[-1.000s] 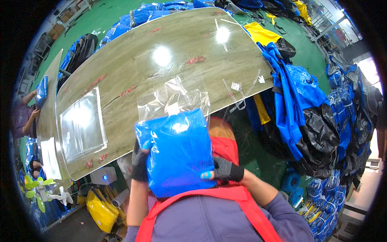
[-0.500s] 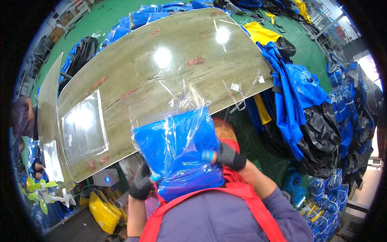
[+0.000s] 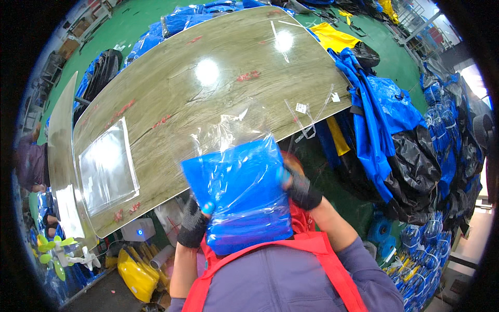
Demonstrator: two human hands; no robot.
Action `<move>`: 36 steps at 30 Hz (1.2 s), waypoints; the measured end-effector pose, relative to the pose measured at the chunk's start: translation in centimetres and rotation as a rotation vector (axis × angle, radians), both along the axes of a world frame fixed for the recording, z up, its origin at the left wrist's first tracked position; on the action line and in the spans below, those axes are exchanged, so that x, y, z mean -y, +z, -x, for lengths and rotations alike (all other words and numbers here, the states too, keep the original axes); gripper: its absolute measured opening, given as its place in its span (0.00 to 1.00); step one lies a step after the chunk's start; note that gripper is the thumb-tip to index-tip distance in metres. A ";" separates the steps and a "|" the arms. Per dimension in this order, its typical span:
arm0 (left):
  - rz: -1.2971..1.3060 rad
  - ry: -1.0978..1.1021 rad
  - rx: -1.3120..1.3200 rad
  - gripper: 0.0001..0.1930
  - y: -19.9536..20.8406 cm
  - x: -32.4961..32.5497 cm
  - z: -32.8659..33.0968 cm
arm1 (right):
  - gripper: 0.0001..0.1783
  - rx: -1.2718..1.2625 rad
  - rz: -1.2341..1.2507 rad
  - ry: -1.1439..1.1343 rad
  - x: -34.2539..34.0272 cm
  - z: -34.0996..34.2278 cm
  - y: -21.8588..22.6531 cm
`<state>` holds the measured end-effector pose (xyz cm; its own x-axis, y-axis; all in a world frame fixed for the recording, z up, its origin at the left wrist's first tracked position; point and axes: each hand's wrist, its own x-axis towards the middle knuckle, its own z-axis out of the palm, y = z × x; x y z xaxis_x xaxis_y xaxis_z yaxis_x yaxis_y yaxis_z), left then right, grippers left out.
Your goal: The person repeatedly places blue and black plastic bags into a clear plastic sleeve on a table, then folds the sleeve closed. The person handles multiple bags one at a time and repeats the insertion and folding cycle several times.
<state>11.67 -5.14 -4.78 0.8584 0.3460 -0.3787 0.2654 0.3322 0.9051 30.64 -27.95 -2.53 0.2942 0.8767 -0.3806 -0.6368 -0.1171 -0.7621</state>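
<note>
A clear plastic bag (image 3: 234,129) with a folded blue item (image 3: 244,179) inside is held up against my front, its loose upper end over the table edge. My left hand (image 3: 195,223), in a dark glove with blue at the fingertips, grips the bag's lower left side. On the opposite edge, my right hand (image 3: 302,190), gloved the same way, is closed on the side of the bag, slightly smeared by motion. The fingers behind the bag are hidden.
A wood-patterned table (image 3: 171,78) carries a stack of clear sleeves (image 3: 109,166). Blue and black bags (image 3: 374,130) hang at its right edge. Tied blue bundles (image 3: 421,260) lie lower right. A green fan (image 3: 54,249) and yellow pieces (image 3: 136,273) are lower left. Another person (image 3: 32,161) is at far left.
The bag has shifted slightly right and turned a little. My right hand has moved from its front to its right edge. My left hand has moved slightly up along the left side.
</note>
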 end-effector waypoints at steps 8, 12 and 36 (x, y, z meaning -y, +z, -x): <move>0.120 0.149 0.048 0.32 -0.1 0.7 0.2 | 0.41 0.095 0.045 -0.218 -0.7 0.0 -0.1; 0.153 0.198 -0.143 0.32 -0.2 -0.5 -0.1 | 0.38 0.224 0.025 0.089 0.0 0.2 -1.5; -1.390 0.030 0.523 0.35 4.1 -3.1 -6.4 | 0.30 0.265 -0.393 -0.316 -5.2 -11.1 1.4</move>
